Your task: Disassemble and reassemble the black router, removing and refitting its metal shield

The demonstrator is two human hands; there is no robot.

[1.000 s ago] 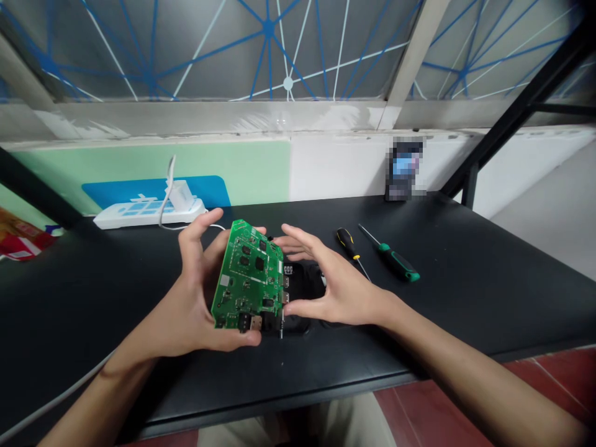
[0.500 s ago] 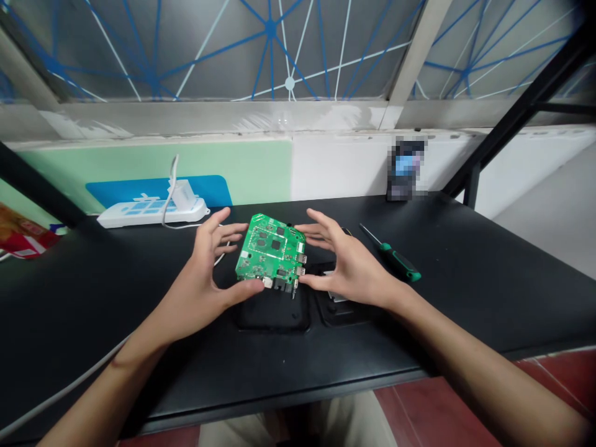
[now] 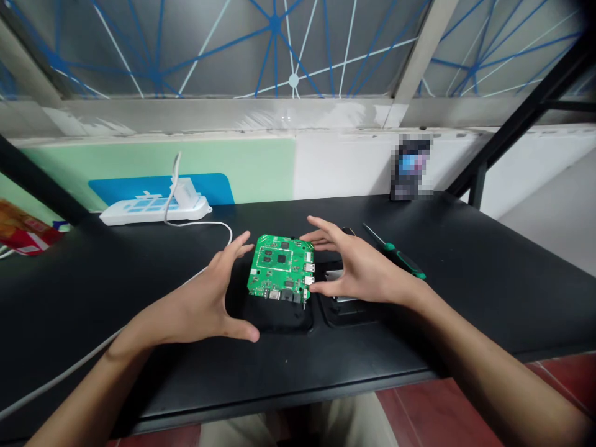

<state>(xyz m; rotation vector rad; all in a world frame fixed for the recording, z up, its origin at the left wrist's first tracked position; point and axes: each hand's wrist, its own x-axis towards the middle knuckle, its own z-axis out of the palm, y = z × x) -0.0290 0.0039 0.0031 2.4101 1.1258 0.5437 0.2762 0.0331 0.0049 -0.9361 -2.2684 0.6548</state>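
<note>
A green circuit board [image 3: 278, 267] with metal ports along its right and front edges is above a black square case half [image 3: 279, 315]. My right hand [image 3: 358, 261] grips the board's right side, thumb by the front-right ports and fingers at the far corner. My left hand [image 3: 205, 298] is spread open on the board's left; its thumb is off the board, over the case half's front-left corner. Under my right hand lies a second black case part [image 3: 349, 316] with a metal plate [image 3: 336, 274], both partly hidden.
A green-and-black screwdriver [image 3: 401, 257] lies right of my right hand. A white power strip [image 3: 153, 211] with a plugged-in charger stands at the back left, its white cable [image 3: 69, 375] running under my left arm. A red packet [image 3: 28, 233] is far left; a pixelated object [image 3: 410, 167] leans on the wall.
The board has come down and slightly to the right, closer to the case half. My left thumb has left the board's front edge and moved toward me; my right hand stays on the board.
</note>
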